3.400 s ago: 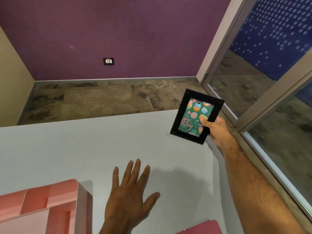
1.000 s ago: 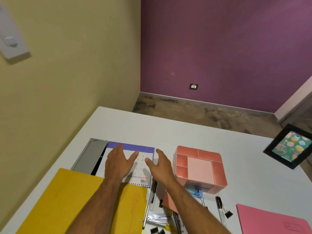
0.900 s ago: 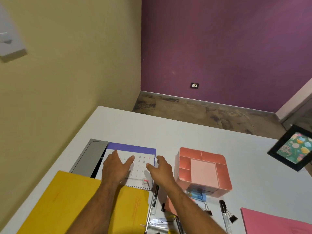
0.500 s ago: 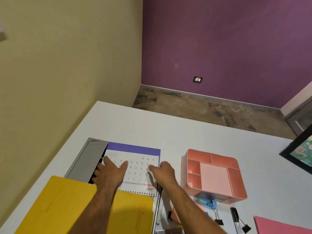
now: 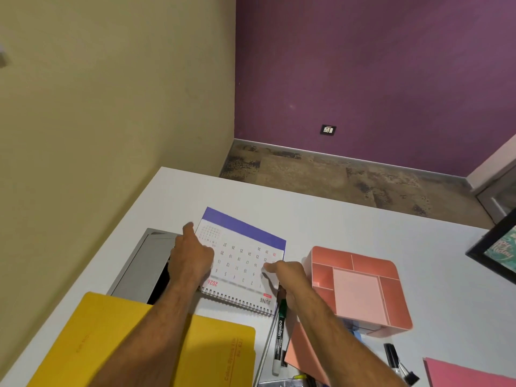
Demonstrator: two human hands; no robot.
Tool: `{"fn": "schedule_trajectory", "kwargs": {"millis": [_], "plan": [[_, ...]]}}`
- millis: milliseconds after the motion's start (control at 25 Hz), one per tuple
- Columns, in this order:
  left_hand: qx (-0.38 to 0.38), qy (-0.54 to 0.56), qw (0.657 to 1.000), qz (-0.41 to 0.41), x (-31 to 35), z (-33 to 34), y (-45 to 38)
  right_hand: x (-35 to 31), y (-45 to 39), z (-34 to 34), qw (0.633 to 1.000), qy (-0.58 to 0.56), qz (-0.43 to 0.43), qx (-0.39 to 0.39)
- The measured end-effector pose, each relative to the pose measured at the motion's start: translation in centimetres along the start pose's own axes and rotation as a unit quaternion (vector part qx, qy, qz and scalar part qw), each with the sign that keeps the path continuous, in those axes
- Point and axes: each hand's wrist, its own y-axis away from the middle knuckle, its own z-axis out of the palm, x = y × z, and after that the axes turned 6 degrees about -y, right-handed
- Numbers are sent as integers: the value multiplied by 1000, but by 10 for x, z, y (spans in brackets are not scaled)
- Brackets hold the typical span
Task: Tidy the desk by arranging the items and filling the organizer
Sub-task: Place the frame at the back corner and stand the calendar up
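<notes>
Calendar [image 5: 243, 261], spiral-bound, JUNE page up, near the desk's [image 5: 349, 219] left edge, far edge tilted up. Left hand [image 5: 192, 258] curled around its left side, thumb extended; right hand [image 5: 287, 275] pinches its right edge. Organizer [image 5: 360, 286] just right; yellow folder [image 5: 145, 344] at near-left corner; marker [image 5: 280, 328] beside the right wrist.

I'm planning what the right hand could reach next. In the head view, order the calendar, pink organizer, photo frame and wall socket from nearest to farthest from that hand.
From the right hand:
1. Calendar: touching it, on the hand's left.
2. Pink organizer: just to its right.
3. Photo frame: far right desk edge.
4. Wall socket: on the purple wall, beyond the desk.
</notes>
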Motion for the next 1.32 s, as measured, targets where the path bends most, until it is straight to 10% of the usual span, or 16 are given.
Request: {"fn": "schedule_trajectory", "kwargs": {"millis": [520,720,1040,1320], "plan": [[-145,398,898,-121,11,-73,-32,-2,40,-27,959,-113,-231,-117],[-152,465,849,-202,1,-78,-23,-15,37,-37,929,49,-363,-58],[-122,224,965,-67,-3,-49,-5,-43,40,-26,936,-71,-340,-49],[-99,121,987,31,-22,-25,2,-47,21,-22,943,-31,-331,-31]]}}
